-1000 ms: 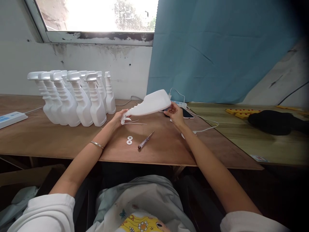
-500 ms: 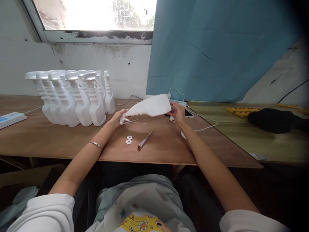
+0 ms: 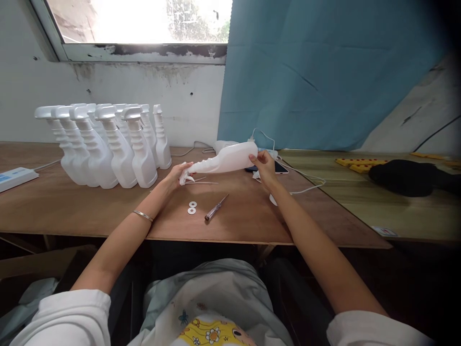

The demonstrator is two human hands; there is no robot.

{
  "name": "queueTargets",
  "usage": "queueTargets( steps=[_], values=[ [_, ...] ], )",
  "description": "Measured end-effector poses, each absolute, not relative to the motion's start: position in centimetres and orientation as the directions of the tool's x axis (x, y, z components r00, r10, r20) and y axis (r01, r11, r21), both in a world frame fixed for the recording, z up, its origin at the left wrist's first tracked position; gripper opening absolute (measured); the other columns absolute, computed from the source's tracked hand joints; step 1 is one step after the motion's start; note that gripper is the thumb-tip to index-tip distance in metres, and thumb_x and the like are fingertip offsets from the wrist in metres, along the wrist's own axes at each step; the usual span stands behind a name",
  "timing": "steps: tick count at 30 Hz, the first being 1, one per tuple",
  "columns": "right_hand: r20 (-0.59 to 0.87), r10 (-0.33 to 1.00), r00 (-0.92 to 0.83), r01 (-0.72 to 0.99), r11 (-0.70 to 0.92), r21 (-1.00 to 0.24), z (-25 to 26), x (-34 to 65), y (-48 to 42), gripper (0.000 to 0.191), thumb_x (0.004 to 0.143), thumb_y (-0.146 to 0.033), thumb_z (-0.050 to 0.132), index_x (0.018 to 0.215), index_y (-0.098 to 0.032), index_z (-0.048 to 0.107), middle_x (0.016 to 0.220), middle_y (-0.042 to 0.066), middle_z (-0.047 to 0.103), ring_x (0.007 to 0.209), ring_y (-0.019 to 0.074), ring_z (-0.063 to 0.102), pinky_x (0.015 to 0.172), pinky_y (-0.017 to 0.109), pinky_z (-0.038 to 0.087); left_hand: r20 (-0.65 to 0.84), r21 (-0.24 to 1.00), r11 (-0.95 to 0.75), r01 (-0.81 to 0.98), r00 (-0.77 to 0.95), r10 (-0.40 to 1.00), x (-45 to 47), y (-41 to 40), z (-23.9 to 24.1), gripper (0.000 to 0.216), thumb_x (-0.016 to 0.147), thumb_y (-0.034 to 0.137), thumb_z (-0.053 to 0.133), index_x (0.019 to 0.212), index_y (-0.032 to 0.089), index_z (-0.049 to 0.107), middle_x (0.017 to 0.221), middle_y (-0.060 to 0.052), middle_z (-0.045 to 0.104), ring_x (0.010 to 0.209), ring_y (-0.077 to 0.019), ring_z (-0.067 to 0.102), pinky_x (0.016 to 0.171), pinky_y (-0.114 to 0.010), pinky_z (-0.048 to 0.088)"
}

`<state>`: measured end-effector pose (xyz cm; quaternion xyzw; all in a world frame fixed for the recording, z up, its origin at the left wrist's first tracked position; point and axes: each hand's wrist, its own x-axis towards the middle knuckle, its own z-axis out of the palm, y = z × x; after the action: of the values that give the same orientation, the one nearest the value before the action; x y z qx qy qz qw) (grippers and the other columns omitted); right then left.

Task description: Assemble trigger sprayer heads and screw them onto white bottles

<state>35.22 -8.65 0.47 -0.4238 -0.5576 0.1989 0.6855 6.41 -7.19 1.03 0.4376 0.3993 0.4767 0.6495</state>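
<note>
A white spray bottle lies sideways in the air between my hands, its base to the right. My left hand is closed around the spray head at the bottle's left end, which hides part of the head. At the other end, my right hand grips the bottle near its base with thumb and fingers. Below it on the table are two white washers and a screwdriver with a clear handle. Thin white tubes lie just under the bottle's neck.
Several white spray bottles stand grouped at the back left. A power strip sits at the far left. Behind my right hand are a phone and white cables. A black object lies far right.
The bottle has been rolled about its long axis, so another side faces me. My right hand's fingers have shifted onto its near side by the base.
</note>
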Motion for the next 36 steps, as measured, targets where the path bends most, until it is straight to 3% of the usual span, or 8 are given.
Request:
queueTargets(
  steps=[9,14,17,20,25,28,31,36],
  values=[
    [0.451,0.841,0.300,0.266,0.380,-0.886,0.0,36.0,-8.4,0.048,0.058,-0.062,0.062,0.081,-0.021,0.052,0.063,-0.004,0.052,0.057,0.0105,0.047,0.052,0.023,0.039,0.198,0.969,-0.186,-0.162,0.060,0.978,6.7,-7.0,0.6,0.027,0.064,0.030,0.068,0.069,0.014,0.047,0.059,0.000,0.054,0.048,-0.0077,0.052,0.038,-0.016,0.035],
    [0.480,0.827,0.292,0.346,0.376,-0.859,-0.1,35.9,-8.5,0.048,0.062,-0.065,0.055,0.067,-0.018,0.055,0.057,-0.003,0.049,0.059,0.0114,0.045,0.057,0.024,0.038,0.331,0.942,-0.328,-0.064,0.042,0.943,6.8,-7.1,0.7,0.026,0.066,0.034,0.064,0.071,0.016,0.046,0.056,0.003,0.051,0.044,-0.0056,0.047,0.041,-0.016,0.032],
    [0.434,0.839,0.329,0.400,0.292,-0.869,-0.6,35.9,-8.2,0.051,0.063,-0.067,0.052,0.058,-0.017,0.053,0.052,-0.002,0.046,0.057,0.0117,0.043,0.056,0.025,0.036,0.417,0.908,-0.418,0.026,0.029,0.908,6.7,-7.5,0.8,0.023,0.069,0.035,0.062,0.072,0.017,0.047,0.055,0.004,0.049,0.044,-0.0050,0.043,0.044,-0.017,0.031],
    [0.386,0.855,0.346,0.400,0.238,-0.885,-1.0,36.1,-7.7,0.054,0.062,-0.069,0.051,0.056,-0.016,0.053,0.050,-0.002,0.044,0.054,0.0110,0.041,0.052,0.025,0.035,0.454,0.886,-0.453,0.100,0.005,0.891,6.7,-8.0,0.9,0.022,0.071,0.037,0.060,0.073,0.018,0.049,0.058,0.004,0.049,0.048,-0.0063,0.045,0.048,-0.017,0.033],
    [0.437,0.829,0.349,0.342,0.321,-0.883,-1.0,35.2,-8.1,0.052,0.063,-0.070,0.049,0.062,-0.018,0.049,0.055,-0.002,0.044,0.057,0.0123,0.043,0.053,0.026,0.038,0.478,0.872,-0.452,0.187,-0.131,0.868,6.6,-8.0,0.8,0.027,0.071,0.041,0.060,0.084,0.019,0.049,0.076,0.001,0.054,0.068,-0.0101,0.053,0.058,-0.017,0.038],
    [0.493,0.775,0.395,0.339,0.376,-0.862,-0.9,33.6,-9.4,0.048,0.067,-0.069,0.045,0.069,-0.021,0.045,0.063,0.000,0.046,0.065,0.0154,0.046,0.059,0.029,0.041,0.335,0.942,-0.317,0.109,-0.233,0.913,6.6,-7.1,0.5,0.035,0.069,0.044,0.061,0.086,0.018,0.046,0.081,-0.002,0.054,0.071,-0.0121,0.055,0.057,-0.018,0.041],
    [0.581,0.702,0.411,0.410,0.427,-0.806,-1.0,32.2,-11.0,0.044,0.072,-0.067,0.041,0.078,-0.023,0.041,0.075,0.001,0.050,0.075,0.0175,0.049,0.071,0.032,0.042,0.192,0.972,-0.216,-0.090,-0.215,0.957,6.6,-6.0,0.8,0.033,0.069,0.044,0.058,0.081,0.016,0.046,0.076,-0.003,0.053,0.065,-0.0116,0.056,0.055,-0.020,0.044],
    [0.792,0.523,0.315,0.550,0.580,-0.601,-1.6,31.1,-12.6,0.041,0.076,-0.059,0.041,0.096,-0.023,0.035,0.090,0.005,0.051,0.083,0.0197,0.052,0.075,0.035,0.042,0.231,0.924,-0.261,-0.278,-0.137,0.963,7.6,-4.9,3.9,0.026,0.064,0.034,0.061,0.075,0.015,0.048,0.068,0.000,0.050,0.060,-0.0102,0.053,0.056,-0.022,0.045]
  ],
)
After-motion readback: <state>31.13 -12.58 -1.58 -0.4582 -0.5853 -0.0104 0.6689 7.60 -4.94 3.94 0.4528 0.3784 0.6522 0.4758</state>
